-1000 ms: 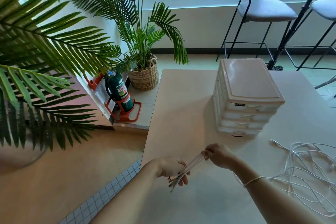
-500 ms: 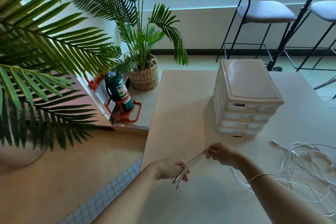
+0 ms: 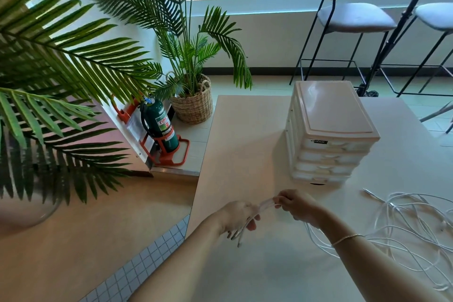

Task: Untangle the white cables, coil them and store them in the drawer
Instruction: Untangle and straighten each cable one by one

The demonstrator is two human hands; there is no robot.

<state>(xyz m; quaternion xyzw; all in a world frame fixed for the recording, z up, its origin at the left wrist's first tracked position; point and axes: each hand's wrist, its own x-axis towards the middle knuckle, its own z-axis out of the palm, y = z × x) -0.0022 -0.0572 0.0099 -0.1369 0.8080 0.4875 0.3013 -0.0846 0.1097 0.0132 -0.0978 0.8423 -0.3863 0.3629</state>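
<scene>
- Left hand (image 3: 239, 217) grips a bundle of white cable strands (image 3: 266, 203), plug ends poking out below.
- Right hand (image 3: 297, 207) pinches the same bundle.
- Loose white cables (image 3: 404, 233) tangled on the table (image 3: 245, 144) at right.
- Drawer unit (image 3: 328, 135) behind – drawers closed.

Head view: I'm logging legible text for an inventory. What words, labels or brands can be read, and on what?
"FIRE": red label on the green fire extinguisher; its smaller print is unreadable.
"abox": black tag on the drawer unit; the first letters are unclear.
Paper sheet beside the extinguisher: too blurred to read.
</scene>
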